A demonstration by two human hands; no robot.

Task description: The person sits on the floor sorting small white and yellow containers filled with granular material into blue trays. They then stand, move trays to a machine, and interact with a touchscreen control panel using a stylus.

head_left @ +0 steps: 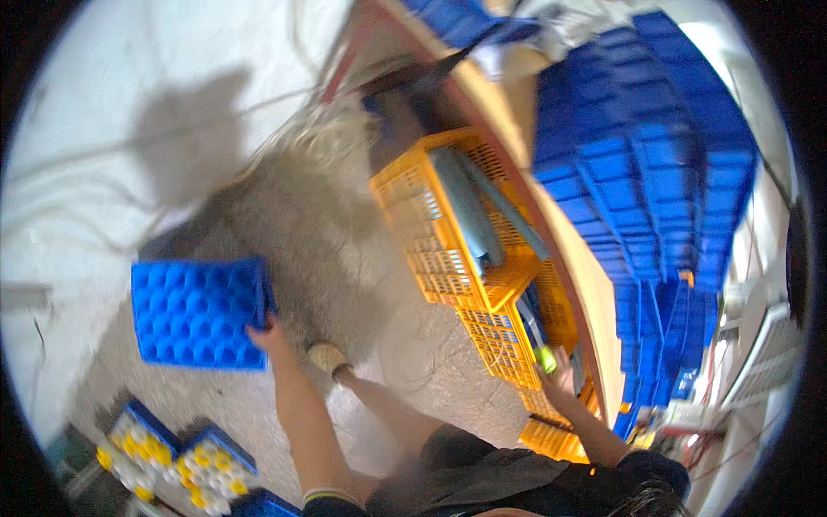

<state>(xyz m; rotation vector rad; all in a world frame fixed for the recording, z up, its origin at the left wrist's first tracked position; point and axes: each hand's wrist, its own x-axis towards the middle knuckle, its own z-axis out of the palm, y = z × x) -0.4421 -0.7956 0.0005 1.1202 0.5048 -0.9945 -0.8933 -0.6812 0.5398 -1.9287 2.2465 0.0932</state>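
Observation:
A blue tray (200, 314) moulded with rows of round pockets is held out to my left, above the floor. My left hand (265, 334) grips its right edge, fingers closed on the rim. Over on the right, my right hand (558, 374) reaches to an orange slatted crate (495, 342) under the tabletop. By its fingertips is a small bright yellow-green thing (544, 358), too blurred to name. Whether those fingers hold it I cannot make out.
A higher orange crate (418, 228) holds grey-blue flat pieces. Tall stacks of blue trays (642, 164) stand on a wooden table (594, 284). At the lower left, blue trays hold white and yellow round items (211, 474). My foot (327, 357) is on the concrete floor.

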